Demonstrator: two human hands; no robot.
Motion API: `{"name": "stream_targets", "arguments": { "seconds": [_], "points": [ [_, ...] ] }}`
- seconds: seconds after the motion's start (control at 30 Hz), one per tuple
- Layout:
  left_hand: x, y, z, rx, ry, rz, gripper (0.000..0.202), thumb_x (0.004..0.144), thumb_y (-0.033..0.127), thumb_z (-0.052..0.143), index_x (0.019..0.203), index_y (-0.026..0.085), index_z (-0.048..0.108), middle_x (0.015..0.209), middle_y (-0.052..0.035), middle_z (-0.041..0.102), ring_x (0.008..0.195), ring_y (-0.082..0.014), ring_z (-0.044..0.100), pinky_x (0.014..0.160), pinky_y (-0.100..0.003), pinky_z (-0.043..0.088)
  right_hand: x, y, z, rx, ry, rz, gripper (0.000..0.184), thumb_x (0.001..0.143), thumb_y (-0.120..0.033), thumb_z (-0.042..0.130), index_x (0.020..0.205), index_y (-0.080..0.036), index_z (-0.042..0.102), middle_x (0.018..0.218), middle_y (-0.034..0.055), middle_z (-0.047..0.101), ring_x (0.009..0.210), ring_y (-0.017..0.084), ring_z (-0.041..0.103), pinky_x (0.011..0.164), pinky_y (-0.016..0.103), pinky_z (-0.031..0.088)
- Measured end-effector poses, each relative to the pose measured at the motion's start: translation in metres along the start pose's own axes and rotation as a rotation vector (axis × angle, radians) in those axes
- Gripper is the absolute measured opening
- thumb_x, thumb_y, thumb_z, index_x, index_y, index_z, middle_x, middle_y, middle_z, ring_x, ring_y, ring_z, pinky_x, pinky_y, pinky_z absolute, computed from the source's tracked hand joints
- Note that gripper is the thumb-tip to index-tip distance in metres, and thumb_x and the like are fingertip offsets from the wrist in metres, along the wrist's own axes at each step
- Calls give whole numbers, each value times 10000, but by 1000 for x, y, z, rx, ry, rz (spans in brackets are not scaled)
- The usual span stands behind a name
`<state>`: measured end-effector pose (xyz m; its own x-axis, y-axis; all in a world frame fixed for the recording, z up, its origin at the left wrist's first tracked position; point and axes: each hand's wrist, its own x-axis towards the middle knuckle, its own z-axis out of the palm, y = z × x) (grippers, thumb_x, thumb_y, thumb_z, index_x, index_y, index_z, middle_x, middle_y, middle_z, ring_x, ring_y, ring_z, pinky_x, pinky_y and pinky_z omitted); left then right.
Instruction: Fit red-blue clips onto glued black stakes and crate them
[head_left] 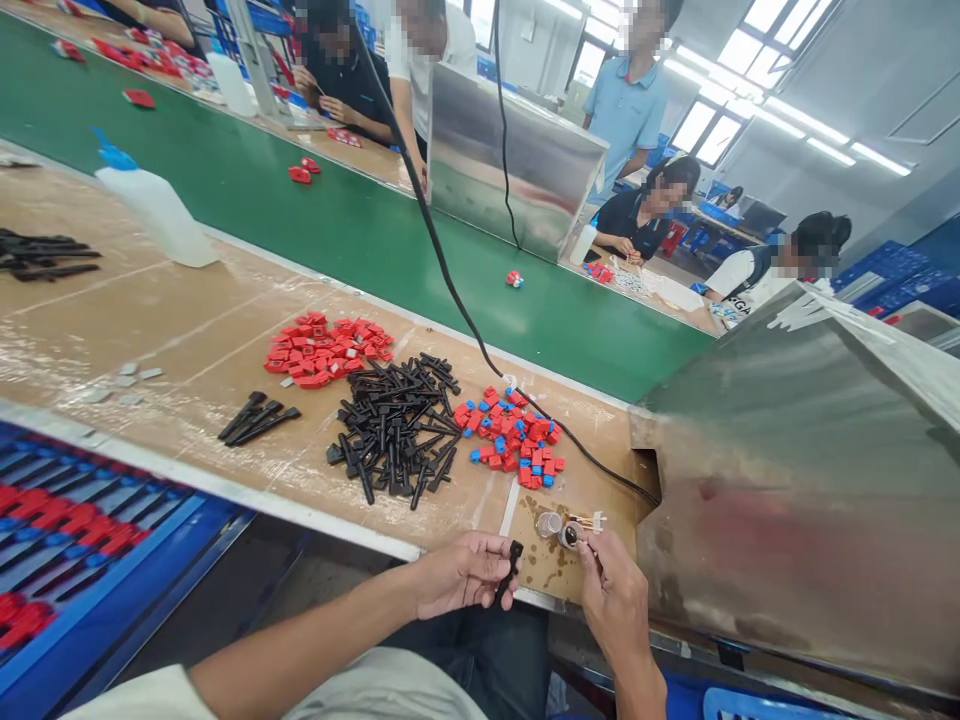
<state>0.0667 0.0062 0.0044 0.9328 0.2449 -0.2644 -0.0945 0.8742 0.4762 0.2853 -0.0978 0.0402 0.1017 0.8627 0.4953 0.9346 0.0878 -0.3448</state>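
My left hand [461, 572] pinches a small black plastic part [511, 570] at the near edge of the workbench. My right hand [613, 590] is closed on a thin stick whose tip reaches into a small metal cup [570, 536] beside a clear little cup [548, 523]. Cotton swabs [589, 520] lie just behind the cups. Further back sit a pile of black plastic parts [397, 430], a pile of red pieces [324, 350] and a pile of red and blue pieces [514, 435].
A large metal hood [802, 480] stands right of my hands. A black cable [450, 290] crosses the bench. A green conveyor belt [322, 215] runs behind it, with several seated people beyond. A white squeeze bottle [154, 205] stands at left; a blue tray [75, 540] sits low left.
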Motion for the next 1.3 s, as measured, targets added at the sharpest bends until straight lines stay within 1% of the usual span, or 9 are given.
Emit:
{"name": "stream_targets", "arguments": {
  "seconds": [0.23,0.3,0.47,0.57,0.73,0.9,1.0,1.13,1.3],
  "points": [
    [7,-5,3,-6,54,3,401,623,324,908,860,94,680,751,-59,675,652,-127,689,486,-146,413,5,2,0,145,-22,106,246,997,-333,505,1022,-228,727,946,70,733,851,192,690,765,318,555],
    [8,-6,4,-15,73,8,392,630,318,903,853,91,675,755,-62,677,649,-126,691,481,-146,409,6,2,-2,203,2,210,256,970,-393,543,950,-224,734,897,61,726,744,174,661,686,295,532],
    [13,-7,14,-30,98,12,408,612,322,917,837,92,666,743,-50,674,626,-105,679,480,-135,404,3,5,-1,482,164,677,401,754,-585,744,809,-188,730,750,43,698,633,156,591,610,271,488],
    [18,-10,20,-46,119,12,403,611,331,922,800,100,651,714,-42,670,627,-100,678,487,-127,411,1,7,7,581,248,791,483,694,-633,776,795,-167,698,655,24,657,538,131,541,504,247,443],
    [30,-19,26,-72,129,-9,419,620,342,920,785,89,629,699,-56,676,609,-106,684,519,-137,467,0,5,16,796,349,930,531,651,-666,792,773,-174,632,577,-25,566,425,70,391,348,189,278],
    [40,-22,32,-131,125,-20,320,707,271,873,770,85,620,686,-49,663,666,-103,706,558,-117,476,0,1,8,992,331,984,532,585,-616,851,705,-175,580,658,-20,568,442,36,361,342,151,262],
    [41,-22,34,-144,100,-29,342,678,287,894,776,86,635,689,-41,668,663,-101,705,560,-115,477,-3,-9,0,1017,342,978,489,604,-567,866,741,-170,616,631,-26,565,461,56,422,360,156,309],
    [39,-23,34,-127,70,-32,415,609,326,934,813,82,667,742,-50,694,676,-105,710,564,-121,479,-10,-29,-9,851,440,906,418,681,-508,855,816,-157,673,623,-8,615,482,90,513,414,190,392],
    [38,-25,34,-117,56,-36,429,597,361,939,794,97,664,745,-50,702,669,-103,704,548,-122,473,-17,-42,-12,662,402,857,367,760,-484,809,870,-156,687,702,17,682,513,112,558,487,232,442]
  ]
}}
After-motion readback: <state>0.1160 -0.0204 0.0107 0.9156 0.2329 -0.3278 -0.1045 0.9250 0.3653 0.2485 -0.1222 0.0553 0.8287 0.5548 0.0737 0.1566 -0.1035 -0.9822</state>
